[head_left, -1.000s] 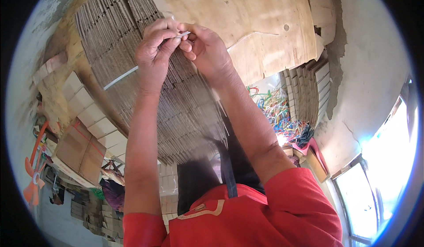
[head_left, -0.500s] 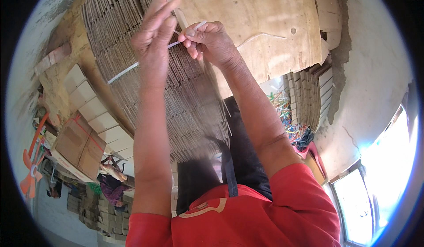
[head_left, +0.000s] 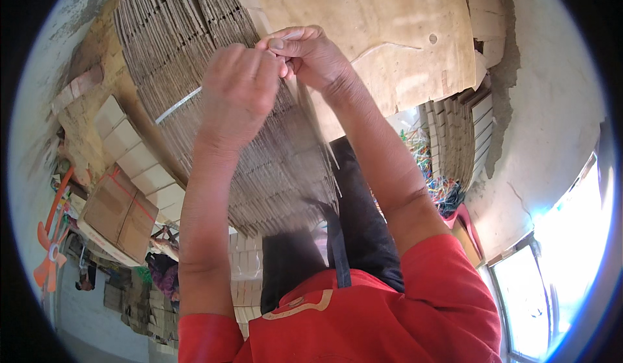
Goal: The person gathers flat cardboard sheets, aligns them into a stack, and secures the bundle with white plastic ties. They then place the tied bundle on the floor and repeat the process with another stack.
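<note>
Both my hands meet on top of a tall bundle of flattened cardboard sheets (head_left: 162, 45). My left hand (head_left: 240, 87) is closed in a fist around a thin pale strap (head_left: 176, 105) that runs across the bundle toward the left. My right hand (head_left: 310, 53) pinches the strap's end between thumb and fingers, touching the left hand's knuckles. The part of the strap between the hands is hidden. A big flat brown board (head_left: 389, 32) lies just behind the hands.
A brown carton tied with red string (head_left: 120, 217) and rows of white stacks (head_left: 130, 162) lie at the left. A heap of coloured straps (head_left: 428, 162) and another cardboard stack (head_left: 457, 129) are at the right. A bright window (head_left: 564, 266) is at the lower right.
My left hand has gone from open fingers along the strap to a closed fist, and has drawn in against my right hand. The right hand keeps its pinch on the strap end.
</note>
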Demonstrator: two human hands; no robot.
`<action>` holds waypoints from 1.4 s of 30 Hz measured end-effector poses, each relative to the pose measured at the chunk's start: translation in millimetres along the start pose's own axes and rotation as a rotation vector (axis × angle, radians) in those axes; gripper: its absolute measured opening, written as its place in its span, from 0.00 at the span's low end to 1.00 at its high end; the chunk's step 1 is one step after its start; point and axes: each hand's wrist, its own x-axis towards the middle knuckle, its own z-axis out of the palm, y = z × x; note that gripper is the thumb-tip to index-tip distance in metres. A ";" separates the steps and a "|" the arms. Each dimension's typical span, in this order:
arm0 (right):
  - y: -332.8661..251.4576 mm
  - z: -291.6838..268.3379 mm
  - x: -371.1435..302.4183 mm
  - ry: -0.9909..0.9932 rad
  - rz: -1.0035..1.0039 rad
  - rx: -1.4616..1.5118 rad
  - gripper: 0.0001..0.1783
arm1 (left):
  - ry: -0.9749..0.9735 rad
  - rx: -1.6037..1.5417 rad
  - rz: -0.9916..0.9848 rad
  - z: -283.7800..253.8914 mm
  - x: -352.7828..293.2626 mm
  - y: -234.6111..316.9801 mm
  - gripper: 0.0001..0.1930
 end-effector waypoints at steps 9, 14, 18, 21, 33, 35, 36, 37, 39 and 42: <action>-12.8 11.8 -9.4 0.058 -0.018 -0.472 0.05 | -0.244 -0.937 -1.010 -7.9 -3.5 -29.6 0.10; 23.9 19.4 -15.2 0.181 -0.711 -1.053 0.13 | -0.476 -1.213 -1.095 -17.5 10.2 -54.4 0.10; 39.5 16.3 -11.9 0.204 -1.163 -1.461 0.20 | -0.711 -1.383 -1.003 -15.5 8.0 -71.1 0.13; 40.1 16.5 -12.0 0.206 -1.205 -1.502 0.18 | -0.735 -1.332 -1.033 -15.9 13.0 -69.9 0.12; 31.1 21.2 -13.0 0.319 -1.161 -1.474 0.17 | -0.630 -0.729 -0.724 -9.3 6.8 -49.4 0.05; 24.3 20.0 -15.7 0.364 -1.225 -1.510 0.15 | -0.408 -0.472 -0.297 -2.8 -2.9 -48.0 0.03; 21.6 18.8 -16.4 0.350 -1.231 -1.590 0.12 | -0.295 -0.342 -0.087 -0.3 -6.1 -47.3 0.03; 18.8 17.1 -16.6 0.335 -1.235 -1.671 0.10 | -0.270 -0.274 -0.049 -0.2 -6.6 -45.8 0.04; 8.3 17.4 -20.8 0.283 -1.172 -1.806 0.09 | -0.220 -0.139 0.023 -0.9 -4.5 -39.3 0.06; -4.6 17.7 -27.5 0.201 -1.015 -1.879 0.08 | -0.072 -0.122 0.131 0.2 0.1 -32.0 0.08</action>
